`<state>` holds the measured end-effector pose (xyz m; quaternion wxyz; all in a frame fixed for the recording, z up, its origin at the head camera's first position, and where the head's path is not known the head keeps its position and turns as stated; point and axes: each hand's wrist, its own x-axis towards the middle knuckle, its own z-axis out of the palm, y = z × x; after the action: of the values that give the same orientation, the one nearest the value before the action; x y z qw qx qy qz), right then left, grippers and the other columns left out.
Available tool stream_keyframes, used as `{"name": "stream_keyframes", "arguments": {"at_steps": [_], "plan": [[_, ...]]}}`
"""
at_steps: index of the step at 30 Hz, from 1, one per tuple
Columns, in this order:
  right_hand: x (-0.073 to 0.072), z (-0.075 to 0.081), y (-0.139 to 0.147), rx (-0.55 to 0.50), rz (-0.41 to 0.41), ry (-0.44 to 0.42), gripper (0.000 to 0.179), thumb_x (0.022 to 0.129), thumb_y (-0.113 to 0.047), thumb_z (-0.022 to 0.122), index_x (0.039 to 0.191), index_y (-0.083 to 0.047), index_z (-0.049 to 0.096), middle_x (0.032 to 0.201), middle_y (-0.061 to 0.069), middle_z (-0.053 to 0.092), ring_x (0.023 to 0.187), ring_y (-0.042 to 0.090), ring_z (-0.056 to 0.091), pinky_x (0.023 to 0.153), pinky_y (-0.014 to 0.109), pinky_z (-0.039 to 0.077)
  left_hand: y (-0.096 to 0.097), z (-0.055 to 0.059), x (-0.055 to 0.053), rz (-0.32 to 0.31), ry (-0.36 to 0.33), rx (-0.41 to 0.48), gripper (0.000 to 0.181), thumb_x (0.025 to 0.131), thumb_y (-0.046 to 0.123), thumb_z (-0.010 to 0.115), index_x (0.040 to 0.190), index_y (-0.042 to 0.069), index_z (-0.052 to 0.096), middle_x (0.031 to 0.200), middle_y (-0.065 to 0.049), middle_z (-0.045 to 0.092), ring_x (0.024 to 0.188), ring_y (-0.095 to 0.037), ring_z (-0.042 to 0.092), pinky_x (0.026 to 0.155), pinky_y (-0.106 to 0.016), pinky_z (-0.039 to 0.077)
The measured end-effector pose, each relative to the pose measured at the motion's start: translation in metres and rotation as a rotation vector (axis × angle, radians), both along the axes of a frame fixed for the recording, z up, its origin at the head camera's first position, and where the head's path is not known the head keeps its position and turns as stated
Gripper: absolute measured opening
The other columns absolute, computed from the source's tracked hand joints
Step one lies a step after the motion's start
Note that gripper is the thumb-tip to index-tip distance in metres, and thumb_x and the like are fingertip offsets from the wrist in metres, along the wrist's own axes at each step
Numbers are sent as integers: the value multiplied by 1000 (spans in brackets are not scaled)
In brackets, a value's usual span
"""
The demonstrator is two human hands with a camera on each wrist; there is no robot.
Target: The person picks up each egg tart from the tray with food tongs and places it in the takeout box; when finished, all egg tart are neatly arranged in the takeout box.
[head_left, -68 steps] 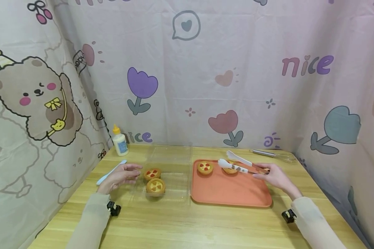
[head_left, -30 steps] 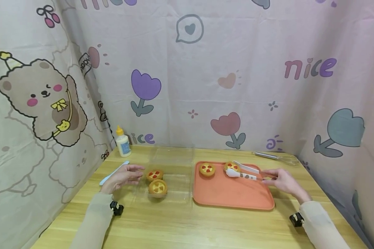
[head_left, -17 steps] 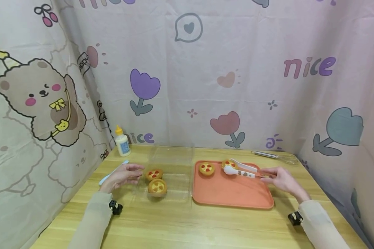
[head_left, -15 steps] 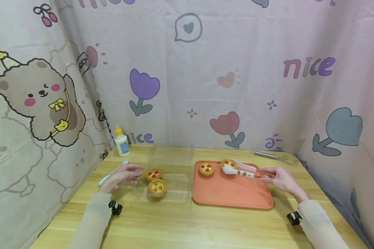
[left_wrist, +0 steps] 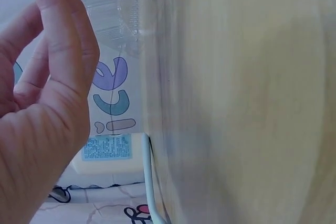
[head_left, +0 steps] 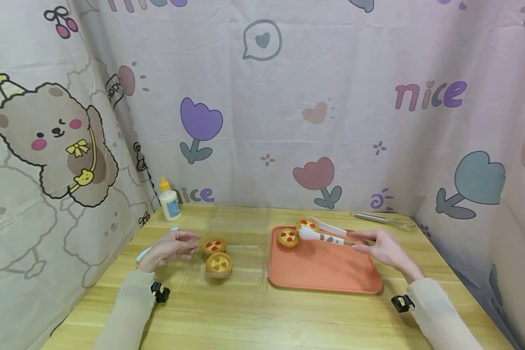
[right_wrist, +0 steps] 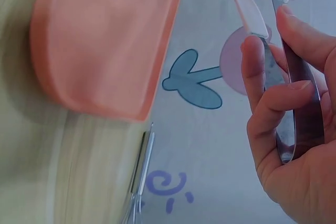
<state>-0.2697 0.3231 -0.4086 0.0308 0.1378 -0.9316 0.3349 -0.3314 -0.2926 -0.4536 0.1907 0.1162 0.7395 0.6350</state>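
My right hand [head_left: 382, 249] grips a pair of tongs [head_left: 328, 238] with white tips and metal arms. Between the tips sits a small egg tart [head_left: 305, 223] with red bits on top, raised over the back edge of the orange tray [head_left: 323, 272]. Another red-topped tart [head_left: 288, 238] lies on the tray, just left of the tong tips. My left hand [head_left: 172, 249] hangs with relaxed fingers at the left side of a clear plastic box [head_left: 249, 265], holding nothing. Inside that box are a red-topped tart [head_left: 214, 246] and a plain yellow tart [head_left: 219, 265].
The box's clear lid [head_left: 240, 217] stands folded back behind it. A glue bottle [head_left: 170, 201] with a yellow cap is at the back left, and a pale blue stick-like tool [head_left: 145, 252] lies partly behind my left hand. A whisk [head_left: 382, 219] rests at the back right.
The tongs came down around the right-hand tart on the tray, closed on it, and have lifted it leftward towards the other tart. My left hand stays where it was.
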Motion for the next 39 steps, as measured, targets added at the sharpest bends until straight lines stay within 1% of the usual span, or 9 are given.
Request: {"name": "stream_keyframes", "arguments": {"at_steps": [4, 8, 10, 14, 23, 31, 35, 37, 39], "plan": [[1, 1, -8, -7, 5, 6, 44, 87, -33, 74, 128, -17, 67, 129, 11, 66, 114, 29, 61, 90, 42, 51, 0, 0, 0, 1, -9, 4, 57, 97, 10, 60, 142, -14, 35, 103, -11, 68, 83, -12, 67, 75, -30, 61], [0, 2, -17, -7, 5, -2, 43, 87, -32, 74, 128, -20, 67, 128, 10, 66, 85, 20, 63, 80, 36, 52, 0, -2, -1, 8, -17, 14, 57, 97, 11, 61, 142, -13, 36, 102, -10, 68, 82, -13, 67, 75, -31, 61], [0, 3, -21, -22, 3, -12, 44, 86, -32, 75, 128, -20, 67, 129, 10, 65, 64, 14, 52, 68, 30, 50, 0, -3, -1, 6, -13, 16, 57, 97, 11, 61, 141, -14, 36, 102, -10, 68, 81, -12, 67, 75, -31, 61], [-1, 5, -31, -39, 2, -14, 47, 85, -35, 76, 129, -20, 66, 132, 12, 63, 50, 7, 35, 53, 26, 42, 0, -3, -1, 10, -11, 20, 56, 97, 11, 62, 141, -14, 38, 100, -10, 69, 80, -12, 67, 75, -31, 62], [1, 9, -57, -104, 56, -29, 42, 87, -26, 75, 128, -18, 67, 130, 11, 65, 44, 6, 33, 44, 22, 37, 0, -3, -2, 4, 3, -3, 55, 97, 10, 60, 142, -13, 37, 105, -13, 67, 84, -14, 66, 76, -31, 61], [4, 17, -81, -144, 97, -51, 41, 88, -22, 74, 129, -20, 66, 128, 10, 66, 46, 6, 35, 44, 21, 36, -1, 1, 2, 5, 17, -1, 56, 98, 11, 60, 141, -14, 36, 103, -11, 67, 82, -12, 66, 77, -32, 61], [4, 15, -92, -120, 73, -31, 40, 87, -25, 75, 126, -24, 68, 117, 5, 71, 44, 6, 33, 42, 21, 33, -1, 1, 2, 16, 23, -25, 57, 98, 13, 60, 143, -12, 37, 107, -11, 66, 84, -13, 66, 79, -33, 61], [4, 13, -98, -122, 66, -38, 40, 86, -28, 76, 126, -26, 68, 100, 4, 73, 43, 6, 31, 42, 20, 31, -1, 0, 2, 15, 23, -27, 57, 98, 13, 60, 143, -12, 37, 107, -12, 66, 85, -13, 66, 80, -34, 61], [4, 9, -103, -136, 74, -43, 40, 87, -29, 76, 126, -25, 68, 98, 1, 73, 43, 7, 29, 41, 20, 29, -2, -1, 2, 18, 17, -17, 56, 97, 13, 61, 143, -12, 37, 105, -11, 66, 85, -13, 66, 80, -34, 61]]}}
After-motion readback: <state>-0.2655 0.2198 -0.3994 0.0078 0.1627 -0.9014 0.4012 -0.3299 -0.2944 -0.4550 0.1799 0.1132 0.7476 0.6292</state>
